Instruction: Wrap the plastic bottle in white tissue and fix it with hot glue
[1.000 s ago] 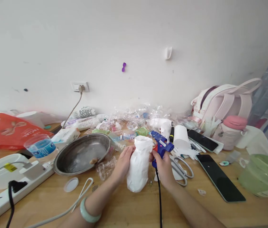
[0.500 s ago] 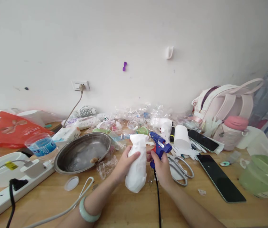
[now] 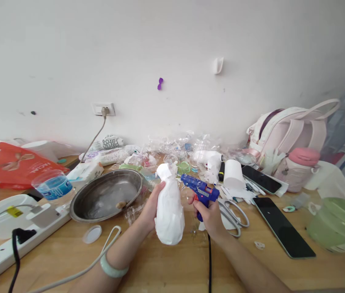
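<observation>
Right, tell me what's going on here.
A person's left hand holds a white, bottle-shaped object, roughly upright. The right hand grips a blue glue gun, pointed toward the object's neck. A metal basin sits to the left on the cluttered table, and a phone lies to the right.

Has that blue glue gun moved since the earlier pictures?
Yes. Judged against the nearer smartphone lying on the table, the blue glue gun in the right hand has shifted left, away from it.
</observation>
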Tool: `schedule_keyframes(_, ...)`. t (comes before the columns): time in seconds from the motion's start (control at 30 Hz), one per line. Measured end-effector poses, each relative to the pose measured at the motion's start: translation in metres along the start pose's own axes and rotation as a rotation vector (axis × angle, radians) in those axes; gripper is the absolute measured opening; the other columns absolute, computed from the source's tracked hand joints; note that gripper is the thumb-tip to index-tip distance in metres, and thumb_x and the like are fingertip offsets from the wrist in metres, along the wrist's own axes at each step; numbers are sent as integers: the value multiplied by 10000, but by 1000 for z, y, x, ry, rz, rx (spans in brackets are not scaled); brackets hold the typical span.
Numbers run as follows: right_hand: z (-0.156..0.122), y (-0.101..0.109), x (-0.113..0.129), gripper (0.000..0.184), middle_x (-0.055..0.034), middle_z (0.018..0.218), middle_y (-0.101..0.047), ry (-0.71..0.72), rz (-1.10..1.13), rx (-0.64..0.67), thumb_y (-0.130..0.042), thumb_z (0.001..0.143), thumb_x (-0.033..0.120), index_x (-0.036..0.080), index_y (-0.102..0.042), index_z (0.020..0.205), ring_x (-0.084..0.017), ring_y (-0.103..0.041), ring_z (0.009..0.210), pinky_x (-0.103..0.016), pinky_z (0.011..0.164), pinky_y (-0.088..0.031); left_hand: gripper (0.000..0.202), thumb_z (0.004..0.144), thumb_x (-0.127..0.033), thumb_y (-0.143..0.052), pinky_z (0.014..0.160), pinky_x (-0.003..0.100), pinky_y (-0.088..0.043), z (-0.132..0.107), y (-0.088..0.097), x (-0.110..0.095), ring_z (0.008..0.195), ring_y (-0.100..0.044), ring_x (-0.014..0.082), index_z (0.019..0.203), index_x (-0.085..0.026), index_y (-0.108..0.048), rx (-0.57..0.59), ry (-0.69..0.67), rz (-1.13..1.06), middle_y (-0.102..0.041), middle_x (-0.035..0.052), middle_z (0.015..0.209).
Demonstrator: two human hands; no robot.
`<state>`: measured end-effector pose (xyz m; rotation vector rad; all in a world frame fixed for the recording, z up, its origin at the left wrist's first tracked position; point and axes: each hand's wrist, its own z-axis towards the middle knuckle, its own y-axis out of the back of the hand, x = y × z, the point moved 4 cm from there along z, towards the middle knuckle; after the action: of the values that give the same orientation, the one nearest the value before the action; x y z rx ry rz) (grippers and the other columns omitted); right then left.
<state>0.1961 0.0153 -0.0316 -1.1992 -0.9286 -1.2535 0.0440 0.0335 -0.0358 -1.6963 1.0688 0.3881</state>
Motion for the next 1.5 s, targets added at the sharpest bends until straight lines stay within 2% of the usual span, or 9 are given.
schedule_keyframes(0.07, 0, 0, 0, 69, 6, 630, -591, -20, -9, 3, -558, 614, 230, 168, -588, 617, -87, -440, 440, -226, 421, -398, 347, 790, -450, -530, 489, 255, -475, -1, -1, -1, 455, -569, 146, 706, -131, -637, -10, -10, 6, -635, 40, 531)
schedule_keyframes(0.23, 1, 1, 5, 73, 31, 482, -536, -96, -19, -19, -534, 544, 245, 179, -557, 565, -109, -457, 417, -234, 414, -391, 400, 796, -470, -514, 464, 251, -468, -3, -2, 2, 435, -562, 143, 740, -102, -657, 2, 15, 60, -658, 71, 555)
schedule_keyframes(0.47, 4, 3, 3, 83, 50, 452, -520, -169, 59, 25, -541, 521, 246, 180, -535, 570, -85, -409, 373, -228, 403, -351, 357, 776, -462, -549, 469, 251, -462, -1, 1, 2, 462, -581, 154, 799, -122, -655, -12, -38, 84, -667, 61, 577)
schedule_keyframes(0.67, 6, 6, 6, 89, 52, 422, -494, -178, 38, 16, -519, 504, 243, 181, -535, 567, -91, -408, 381, -224, 389, -337, 379, 776, -467, -545, 461, 250, -462, -2, 0, 2, 444, -570, 148, 815, -109, -666, -8, -7, 78, -671, 67, 575)
schedule_keyframes(0.93, 6, 7, 7, 88, 64, 369, -453, -199, 7, 12, -514, 488, 244, 180, -537, 545, -91, -393, 365, -223, 376, -352, 386, 770, -471, -553, 474, 257, -492, -5, -2, 2, 514, -635, 185, 805, -106, -670, 10, 3, 86, -689, 81, 598)
schedule_keyframes(1.2, 8, 10, 3, 85, 78, 365, -426, -151, -43, -1, -521, 517, 251, 185, -537, 568, -90, -381, 348, -228, 371, -363, 367, 769, -453, -557, 461, 257, -495, -5, -3, 2, 497, -634, 185, 784, -105, -673, 6, 10, 58, -690, 78, 587)
schedule_keyframes(1.5, 7, 10, 7, 90, 69, 401, -462, -170, -3, 3, -529, 510, 247, 180, -536, 571, -87, -407, 375, -219, 392, -371, 406, 753, -488, -562, 507, 284, -525, -6, -2, 2, 526, -649, 207, 772, -100, -680, 13, 28, 51, -696, 93, 594)
